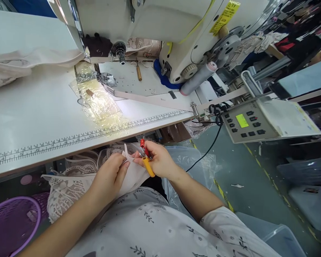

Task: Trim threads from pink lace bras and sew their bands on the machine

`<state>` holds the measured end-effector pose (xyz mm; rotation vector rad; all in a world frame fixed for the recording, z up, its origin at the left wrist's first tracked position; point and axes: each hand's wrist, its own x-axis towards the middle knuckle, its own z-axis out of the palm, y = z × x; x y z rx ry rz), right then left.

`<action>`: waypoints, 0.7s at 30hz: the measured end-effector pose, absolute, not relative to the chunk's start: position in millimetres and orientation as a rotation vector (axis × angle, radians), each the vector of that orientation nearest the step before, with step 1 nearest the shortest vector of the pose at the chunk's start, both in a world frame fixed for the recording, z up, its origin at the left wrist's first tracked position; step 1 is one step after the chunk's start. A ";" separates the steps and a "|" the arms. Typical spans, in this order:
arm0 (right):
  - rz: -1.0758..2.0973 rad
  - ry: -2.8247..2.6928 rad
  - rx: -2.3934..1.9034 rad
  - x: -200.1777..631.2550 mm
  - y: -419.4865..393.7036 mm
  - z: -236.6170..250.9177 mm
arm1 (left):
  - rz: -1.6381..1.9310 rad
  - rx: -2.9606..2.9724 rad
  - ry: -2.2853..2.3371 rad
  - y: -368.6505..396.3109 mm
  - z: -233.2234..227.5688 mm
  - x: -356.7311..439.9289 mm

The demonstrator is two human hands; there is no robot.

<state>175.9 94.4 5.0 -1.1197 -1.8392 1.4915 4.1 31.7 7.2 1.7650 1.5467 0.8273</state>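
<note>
While the garment lies across the lap, just below the bench's front edge, its pale upper part is pinched between the thumb and fingers of the left hand. Its lace spreads to the left, under the bench. Beside the pinched fabric, the right hand is closed around red-and-yellow snips, fingertips close to the cloth.

A purple basket stands on the left, below the bench, with a small pale scrap in it. Near the right forearm is a clear bin with crumpled film about it; its contents are hard to make out. Another clear box sits farther right on the floor, which bears yellow-and-black tape.

On the white bench, a printed ruler follows the front edge. A pale band runs from the sewing machine to the front right corner and beyond, past a control box. Under the machine arm lie a wooden-handled tool and a blue cloth; pale fabric stretches toward the bench's left edge.

Both forearms reach inward from the lower corners of the view, elbows bent, the hands nearly meeting at the fabric.
</note>
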 end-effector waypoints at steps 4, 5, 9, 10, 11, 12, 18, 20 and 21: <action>1.456 -1.877 -1.119 175.5 93.0 6.9 | 0.848 1.542 1.595 30.7 11.1 3.7; 1.445 -1.884 -1.129 175.5 92.8 7.5 | 0.853 1.471 1.598 30.5 11.1 4.1; 1.396 -1.917 -1.155 177.5 93.4 7.2 | 0.910 1.262 1.583 29.8 10.3 4.0; 1.397 -1.927 -1.146 178.6 93.7 6.4 | 0.922 1.246 1.594 29.6 10.3 3.2; 1.411 -1.933 -1.133 179.9 94.1 5.6 | 0.930 1.239 1.614 29.4 10.2 2.1; 1.434 -1.934 -1.121 181.4 94.5 4.7 | 0.935 1.240 1.636 29.0 10.1 0.9; 1.468 -1.914 -1.143 189.7 93.7 4.5 | 0.998 1.355 1.764 25.9 4.8 -3.1; 1.448 -1.932 -1.149 192.5 93.0 4.8 | 1.013 1.362 1.813 24.9 2.5 -3.5; 1.456 -1.931 -1.150 194.1 92.7 4.6 | 1.023 1.331 1.833 24.6 1.8 -3.9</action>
